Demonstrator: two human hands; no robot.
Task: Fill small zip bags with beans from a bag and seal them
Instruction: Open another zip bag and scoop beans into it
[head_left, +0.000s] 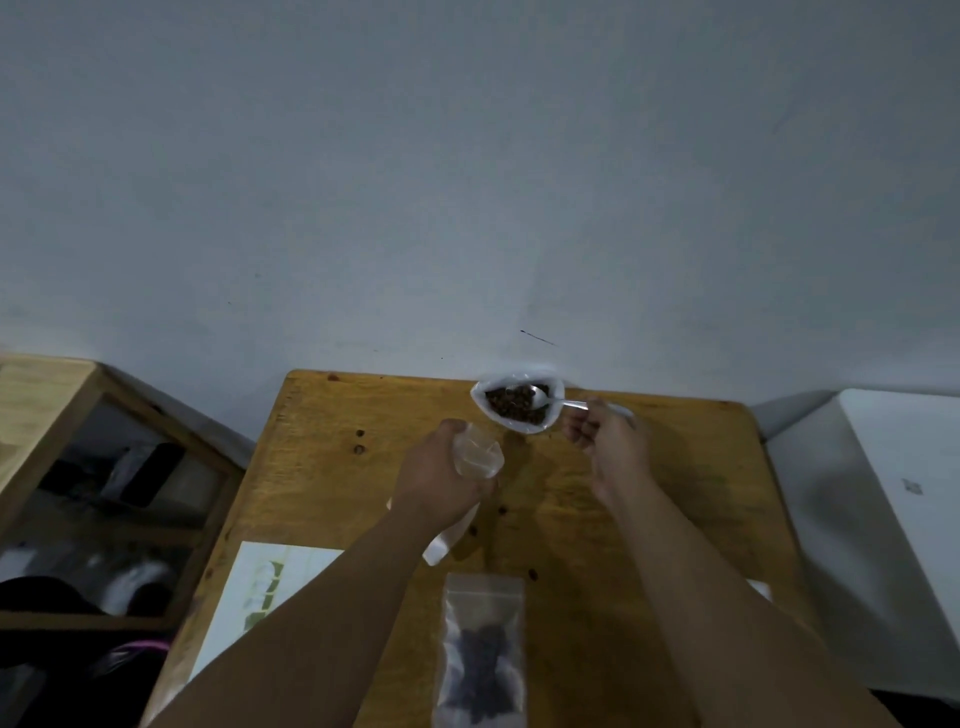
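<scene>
At the far edge of the wooden surface (649, 519), against the wall, stands the open white bag (519, 408) with dark beans (511, 404) showing in its mouth. The right hand (610, 441) pinches the handle of a metal spoon (550, 399), whose bowl rests in the beans inside the bag. Just left of and nearer than the bag, the left hand (441, 473) is curled around a small clear zip bag (478, 452), holding it upright with its mouth open and facing the white bag; whether anything is in it cannot be told. A white strip (441, 545) lies on the surface under the left wrist. Near the front edge, between the two forearms, lies a filled zip bag (483, 654), flat, with dark beans in its lower half. A white sheet with green print (260, 592) lies at the near left of the surface. A wooden shelf unit (78, 467) stands to the left, and a white object (893, 519) to the right.
</scene>
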